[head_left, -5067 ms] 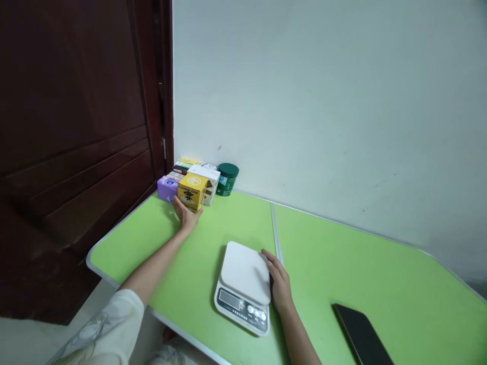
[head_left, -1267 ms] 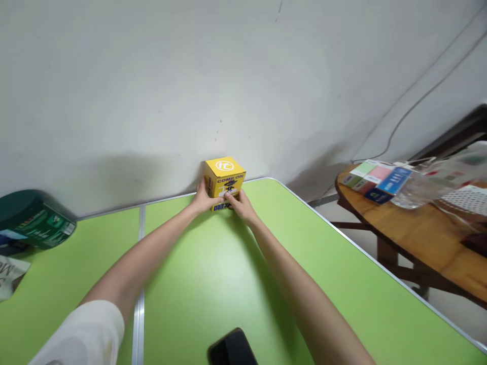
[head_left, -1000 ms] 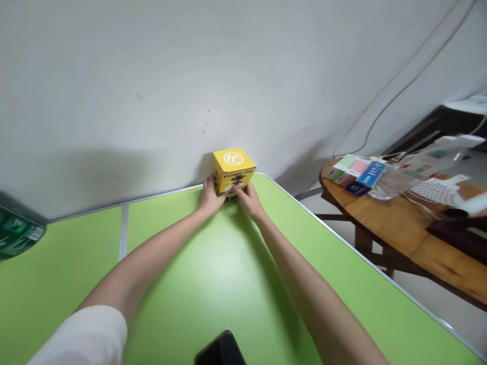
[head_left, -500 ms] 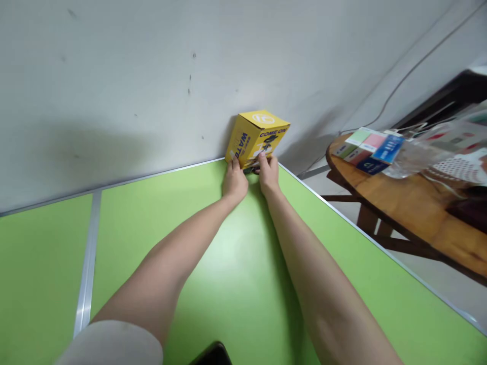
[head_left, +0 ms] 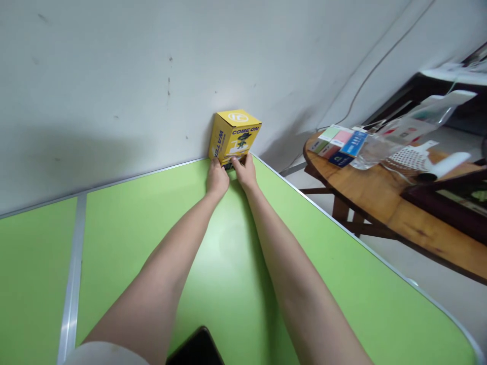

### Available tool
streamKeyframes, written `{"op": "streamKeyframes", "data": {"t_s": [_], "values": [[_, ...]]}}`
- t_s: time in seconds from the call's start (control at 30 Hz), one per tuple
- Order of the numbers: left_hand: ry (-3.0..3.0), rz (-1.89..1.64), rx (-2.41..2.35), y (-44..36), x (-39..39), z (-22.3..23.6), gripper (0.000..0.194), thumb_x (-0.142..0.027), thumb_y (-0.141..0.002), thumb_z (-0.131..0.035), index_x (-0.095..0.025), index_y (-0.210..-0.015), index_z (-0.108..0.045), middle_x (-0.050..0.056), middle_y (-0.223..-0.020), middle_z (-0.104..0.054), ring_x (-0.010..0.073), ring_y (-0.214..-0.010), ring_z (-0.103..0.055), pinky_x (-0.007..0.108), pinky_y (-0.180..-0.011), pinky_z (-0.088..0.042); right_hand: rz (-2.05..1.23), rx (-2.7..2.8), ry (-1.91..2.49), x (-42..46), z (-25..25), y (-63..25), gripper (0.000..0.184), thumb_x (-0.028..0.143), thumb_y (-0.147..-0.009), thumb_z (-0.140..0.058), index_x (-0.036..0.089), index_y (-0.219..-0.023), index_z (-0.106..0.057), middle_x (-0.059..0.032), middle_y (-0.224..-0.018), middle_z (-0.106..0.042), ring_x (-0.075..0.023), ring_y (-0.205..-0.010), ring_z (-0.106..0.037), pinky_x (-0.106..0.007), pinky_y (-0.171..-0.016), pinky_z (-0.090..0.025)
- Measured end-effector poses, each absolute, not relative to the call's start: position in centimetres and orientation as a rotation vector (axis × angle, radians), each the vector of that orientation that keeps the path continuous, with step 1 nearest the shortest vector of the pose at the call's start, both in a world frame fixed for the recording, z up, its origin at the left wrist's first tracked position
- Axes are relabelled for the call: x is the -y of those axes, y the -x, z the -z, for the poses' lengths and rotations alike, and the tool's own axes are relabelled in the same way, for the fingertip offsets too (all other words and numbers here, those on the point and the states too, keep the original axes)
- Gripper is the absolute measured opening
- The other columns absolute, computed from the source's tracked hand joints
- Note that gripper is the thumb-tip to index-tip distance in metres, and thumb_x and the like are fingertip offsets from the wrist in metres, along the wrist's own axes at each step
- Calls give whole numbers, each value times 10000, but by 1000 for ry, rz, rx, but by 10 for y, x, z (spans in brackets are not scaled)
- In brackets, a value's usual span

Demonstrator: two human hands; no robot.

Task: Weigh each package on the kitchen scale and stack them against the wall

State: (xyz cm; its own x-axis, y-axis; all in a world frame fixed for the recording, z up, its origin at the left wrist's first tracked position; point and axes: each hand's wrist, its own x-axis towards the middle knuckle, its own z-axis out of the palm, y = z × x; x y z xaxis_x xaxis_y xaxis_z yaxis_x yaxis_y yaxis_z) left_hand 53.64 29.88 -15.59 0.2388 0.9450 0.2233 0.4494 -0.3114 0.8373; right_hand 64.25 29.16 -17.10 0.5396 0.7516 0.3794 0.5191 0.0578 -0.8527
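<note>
We face the wall (head_left: 114,66), then the surface (head_left: 129,238). At its far corner is the box (head_left: 238,133); a phone (head_left: 198,350) lies nearer us. Our left hand (head_left: 217,182) and right hand (head_left: 245,175) grasp the box's lower corners, fingers (head_left: 216,162) part-curled, partly hiding its base.

Lower part of the yellow box (head_left: 238,133) is covered by the left hand (head_left: 217,181) and right hand (head_left: 245,172); some fingers can't be seen. Smallest print can't be read. Black flat object (head_left: 198,350) and pale sleeve (head_left: 104,355) are cut off by the bottom edge, wooden table (head_left: 411,223) by the right. Clear plastic packaging (head_left: 414,126) is blurred, its lettering not made out.
</note>
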Motion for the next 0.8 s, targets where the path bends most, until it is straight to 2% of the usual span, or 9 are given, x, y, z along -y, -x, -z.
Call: {"op": "streamKeyframes", "data": {"t_s": [0.2, 0.3, 0.4, 0.57, 0.7, 0.8], "values": [[-1940, -914, -1331, -536, -294, 153, 535, -117, -864, -379, -22, -1383, -291, 210, -1456, -327, 238, -1358, -301, 340, -1102, -271, -258, 1200, 1696, -297, 172, -643, 664, 468, -818, -464, 161, -1368, -255, -142, -1361, -466, -268, -1227, -463, -432, -1011, -376], [-1992, -882, -1335, -535, -290, 152, 559, -124, -860, -387, -14, -1394, -266, 217, -1460, -313, 249, -1353, -311, 342, -1094, -283, -281, 1190, 1823, -302, 173, -644, 743, 443, -819, -462, 87, -1405, -176, -188, -1411, -397, -305, -1285, -400, -465, -1034, -342], [-2005, -878, -1329, -533, -287, 152, 564, -116, -849, -391, -8, -1390, -275, 226, -1446, -335, 257, -1338, -339, 336, -1084, -298, -280, 1197, 1864, -306, 175, -645, 784, 475, -825, -440, 35, -1408, -156, -217, -1422, -367, -312, -1318, -350, -463, -1060, -312], [-2019, -878, -1339, -532, -285, 150, 566, -99, -835, -376, -31, -1389, -281, 205, -1445, -347, 255, -1333, -347, 335, -1080, -301, -193, 1244, 1827, -303, 177, -645, 724, 482, -827, -419, 98, -1402, -205, -187, -1440, -341, -320, -1344, -280, -533, -1082, -243], [-2011, -874, -1371, -531, -279, 145, 555, -126, -837, -384, -17, -1374, -299, 224, -1428, -364, 280, -1312, -374, 355, -1059, -328, -153, 1295, 1929, -299, 178, -643, 714, 448, -825, -428, 49, -1384, -233, -238, -1361, -433, -377, -1269, -383, -576, -1035, -276], [-1997, -883, -1405, -529, -274, 141, 546, -141, -829, -406, -59, -1364, -335, 200, -1403, -412, 285, -1269, -429, 355, -1025, -366, -147, 1320, 1932, -298, 178, -644, 731, 464, -818, -448, 67, -1390, -224, -224, -1284, -523, -378, -1194, -467, -570, -1005, -314]]}}
